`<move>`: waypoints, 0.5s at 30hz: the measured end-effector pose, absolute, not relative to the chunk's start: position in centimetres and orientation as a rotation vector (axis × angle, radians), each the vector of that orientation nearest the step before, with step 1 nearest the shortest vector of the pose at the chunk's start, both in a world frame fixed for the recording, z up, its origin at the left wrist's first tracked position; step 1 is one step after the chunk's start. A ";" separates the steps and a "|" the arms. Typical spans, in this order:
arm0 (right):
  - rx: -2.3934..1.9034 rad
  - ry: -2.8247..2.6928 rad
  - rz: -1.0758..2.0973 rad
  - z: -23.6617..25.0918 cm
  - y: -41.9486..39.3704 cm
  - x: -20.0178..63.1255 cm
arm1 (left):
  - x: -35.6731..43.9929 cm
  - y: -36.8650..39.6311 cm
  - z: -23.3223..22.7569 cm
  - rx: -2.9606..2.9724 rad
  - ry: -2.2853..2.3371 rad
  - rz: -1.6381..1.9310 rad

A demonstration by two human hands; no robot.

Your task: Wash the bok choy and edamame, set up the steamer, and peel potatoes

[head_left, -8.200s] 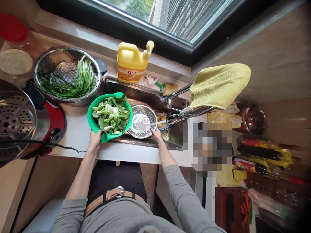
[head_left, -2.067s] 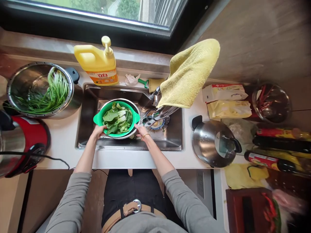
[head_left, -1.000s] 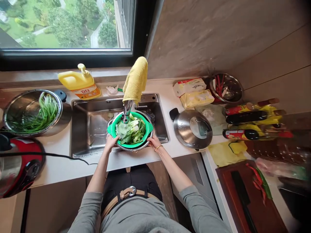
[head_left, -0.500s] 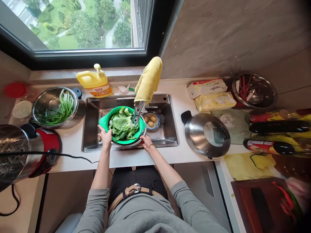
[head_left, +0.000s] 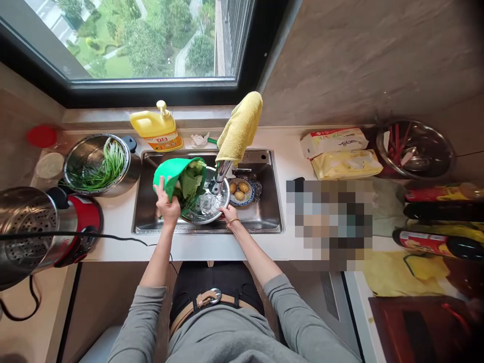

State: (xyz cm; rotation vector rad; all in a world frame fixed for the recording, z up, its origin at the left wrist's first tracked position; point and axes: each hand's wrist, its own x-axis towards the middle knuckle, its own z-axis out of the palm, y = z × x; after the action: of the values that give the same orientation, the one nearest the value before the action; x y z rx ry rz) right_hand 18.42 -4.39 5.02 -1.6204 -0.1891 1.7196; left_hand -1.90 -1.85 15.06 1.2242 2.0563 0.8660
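My left hand (head_left: 167,204) grips the rim of a green plastic colander (head_left: 171,170), tipped steeply over the left side of a metal bowl. Leafy greens (head_left: 189,182) hang out of the colander toward the bowl. With my right hand (head_left: 229,216) I hold the right rim of the metal bowl (head_left: 207,220), fingers closed on its edge. Water splashes in the bowl under the faucet (head_left: 222,174), which has a yellow cloth (head_left: 242,128) draped over it. Both vessels are in the steel sink (head_left: 264,217).
Right of the bowl, a patterned dish (head_left: 247,200) holds several potatoes (head_left: 239,194). A pot (head_left: 130,174) with long green stalks stands left of the sink, near a red-based steamer (head_left: 88,214). Behind stands a yellow detergent jug (head_left: 161,133). Tissue packs (head_left: 346,164) lie at the right.
My left hand has lifted and tilted the colander, which sat level in the bowl with the greens. The metal bowl and splashing water now show. The view has shifted slightly.
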 end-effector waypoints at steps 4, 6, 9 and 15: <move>-1.572 -0.206 1.771 5.5 -3.9 17.4 | -1.3 -3.1 14.1 1.655 1.907 0.886; -1.557 -0.218 1.797 5.6 -3.6 16.8 | -1.5 -3.8 13.2 1.775 1.884 0.878; -1.552 -0.228 1.813 5.5 -3.3 16.4 | -2.4 -4.4 12.2 1.993 1.876 0.906; -1.572 -0.180 1.802 4.7 -4.1 16.7 | -4.6 -4.0 12.7 2.600 1.659 1.073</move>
State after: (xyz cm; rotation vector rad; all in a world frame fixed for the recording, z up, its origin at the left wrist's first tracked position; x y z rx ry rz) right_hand 16.71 -4.07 4.70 -1.5717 -0.1804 1.8017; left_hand -4.57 -4.00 12.72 2.6004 1.6588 1.0727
